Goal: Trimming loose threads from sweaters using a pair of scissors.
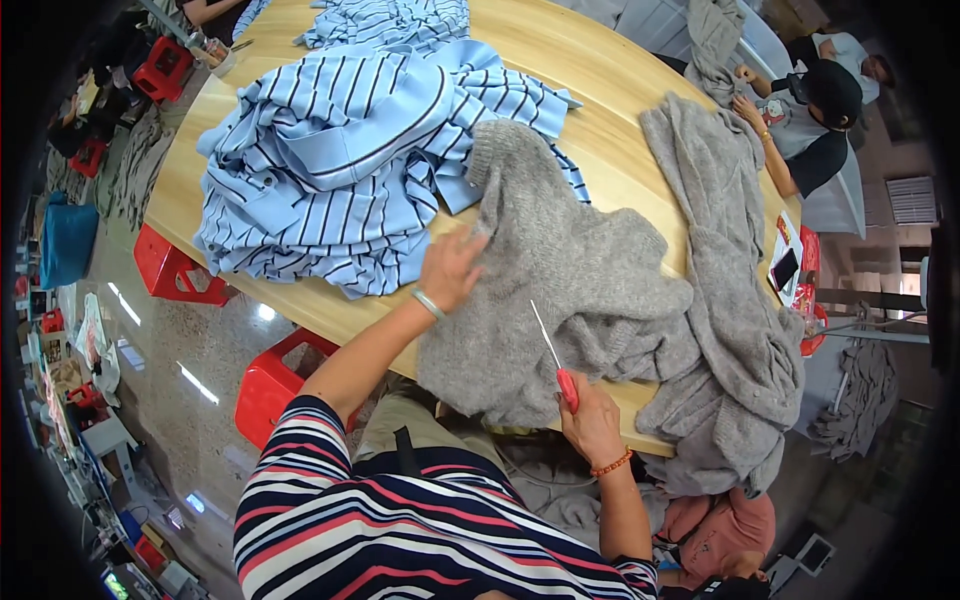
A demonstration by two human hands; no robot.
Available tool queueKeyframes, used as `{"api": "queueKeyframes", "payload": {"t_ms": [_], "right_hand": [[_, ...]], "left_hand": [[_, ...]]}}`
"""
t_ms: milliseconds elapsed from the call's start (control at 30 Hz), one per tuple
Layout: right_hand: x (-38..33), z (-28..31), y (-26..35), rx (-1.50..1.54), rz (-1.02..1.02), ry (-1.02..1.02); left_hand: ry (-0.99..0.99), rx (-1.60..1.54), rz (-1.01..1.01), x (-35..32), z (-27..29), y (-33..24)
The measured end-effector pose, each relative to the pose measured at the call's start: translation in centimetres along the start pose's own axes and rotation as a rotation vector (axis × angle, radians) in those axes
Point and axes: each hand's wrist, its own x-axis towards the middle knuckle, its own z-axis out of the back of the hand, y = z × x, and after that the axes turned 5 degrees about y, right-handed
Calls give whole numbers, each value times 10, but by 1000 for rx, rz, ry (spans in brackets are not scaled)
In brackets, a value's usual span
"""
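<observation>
A grey knitted sweater [600,250] lies in loose folds on the table in front of me, hanging over its near edge. My left hand [452,270], with a bracelet at the wrist, is at the sweater's left side, its fingers apart and holding nothing. My right hand [592,420], wearing a beaded bracelet, is closed round a slim red-handled tool [567,388]. The tool's thin, pointed metal end lies over the grey knit, aimed away from me; its exact kind is unclear.
A pile of light-blue striped garments [330,170] covers the table's left part. More grey knitwear [735,330] is heaped on the right. Red stools [275,390] stand by the wooden table's [560,60] left edge. A person in a black cap [830,95] sits across, another in pink [725,540] nearby.
</observation>
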Motion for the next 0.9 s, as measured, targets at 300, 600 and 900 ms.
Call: {"api": "queueKeyframes", "payload": {"t_ms": [300,600,900], "right_hand": [[15,-2,5,64,45,-24],[23,-5,13,-12,120,77],[46,7,30,-137,92,136]], "left_hand": [[18,-429,532,-48,29,-16],[372,-256,103,-45,17,-13],[386,28,-68,0,-53,18]]}}
